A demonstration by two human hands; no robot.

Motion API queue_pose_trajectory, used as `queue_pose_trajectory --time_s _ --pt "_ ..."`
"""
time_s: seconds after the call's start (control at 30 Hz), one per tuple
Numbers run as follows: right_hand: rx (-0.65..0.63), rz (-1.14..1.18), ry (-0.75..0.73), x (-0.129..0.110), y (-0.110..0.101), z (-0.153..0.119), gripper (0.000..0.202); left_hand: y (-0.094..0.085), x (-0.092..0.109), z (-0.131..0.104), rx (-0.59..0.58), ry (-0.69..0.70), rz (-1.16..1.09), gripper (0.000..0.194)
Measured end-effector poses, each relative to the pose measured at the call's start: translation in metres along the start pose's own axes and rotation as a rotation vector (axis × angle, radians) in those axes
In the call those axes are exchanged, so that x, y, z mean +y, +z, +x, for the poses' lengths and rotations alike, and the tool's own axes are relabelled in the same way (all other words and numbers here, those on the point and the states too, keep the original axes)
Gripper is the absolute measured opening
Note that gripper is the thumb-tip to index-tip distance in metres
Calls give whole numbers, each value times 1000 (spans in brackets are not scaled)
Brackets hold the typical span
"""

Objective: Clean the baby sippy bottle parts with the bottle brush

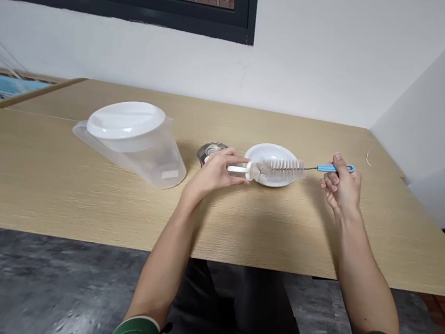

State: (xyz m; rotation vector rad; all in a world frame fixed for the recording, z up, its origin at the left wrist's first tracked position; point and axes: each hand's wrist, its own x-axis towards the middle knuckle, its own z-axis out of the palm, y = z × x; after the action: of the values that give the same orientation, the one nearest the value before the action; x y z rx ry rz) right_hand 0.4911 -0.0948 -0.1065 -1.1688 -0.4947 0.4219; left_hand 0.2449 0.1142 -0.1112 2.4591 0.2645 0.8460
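Observation:
My right hand (341,183) is closed around the blue handle of a bottle brush (288,168), thumb on top. The brush has a twisted wire stem and clear bristles, and it points left. My left hand (222,172) grips a white-handled brush (249,170) with a round white head, fingers above and below it. Its head meets the tip of the bottle brush; I cannot tell where one set of bristles ends. Below both brushes lies a white plate (271,183) on the table. Behind my left hand is a shiny metal dish (204,149), partly hidden.
On the left of the wooden table (120,214) stands a translucent plastic pitcher (155,159) with a white lid. A small pale strip (368,159) lies at the right. White walls border the table's back and right; a dark-framed window (152,6) is above.

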Motion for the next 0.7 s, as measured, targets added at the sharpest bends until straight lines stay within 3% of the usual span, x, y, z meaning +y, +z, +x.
queue_pose_trajectory --time_s 0.23,0.47,0.7 --pt "2 28 -35 -2 5 -4 45 2 -1 0 34 12 -23 51" --pt "-41 -58 -182 -1 13 -13 45 2 -6 0 80 -14 -48 52" --pt "-119 -108 -211 2 11 -16 44 -3 -9 -1 90 -35 -86 52"
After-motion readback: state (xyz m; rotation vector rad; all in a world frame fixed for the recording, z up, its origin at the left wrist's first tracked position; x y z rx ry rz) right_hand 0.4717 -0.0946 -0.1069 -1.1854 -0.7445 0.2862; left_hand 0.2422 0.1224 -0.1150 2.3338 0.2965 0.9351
